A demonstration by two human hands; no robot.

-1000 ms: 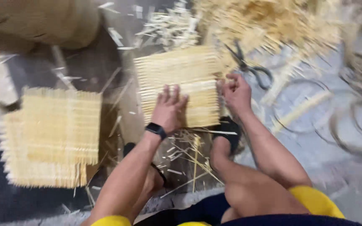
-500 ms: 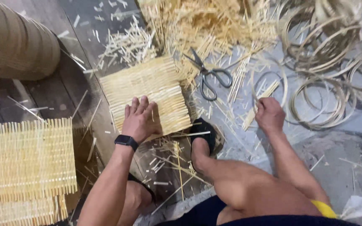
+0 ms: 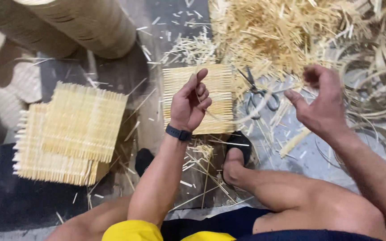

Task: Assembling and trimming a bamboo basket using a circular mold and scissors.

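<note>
Scattered over the dark floor (image 3: pixel 5 205), bamboo offcuts and slivers are lying thick, with a loose heap of splints (image 3: pixel 282 31) piled toward the far edge and coiled bamboo hoops (image 3: pixel 376 89) along the right edge. A woven bamboo mat (image 3: pixel 217 96) is being worked at the middle of the floor, its near edge being pinned under a sandalled foot (image 3: pixel 235 156). A long thin strip (image 3: pixel 242 117) is being held above the mat: the left hand (image 3: pixel 190 105) is half curled, thumb and fingers pinching one end, while the right hand (image 3: pixel 320 102) is loosely hooked, and whether it has the other end cannot be told. Scissors (image 3: pixel 258 93) are lying just beside the mat, untouched. Judging from the stack of finished mats (image 3: pixel 72 134) at the left edge, several pieces are already being counted as done; this one is seemingly awaiting its edging.
</note>
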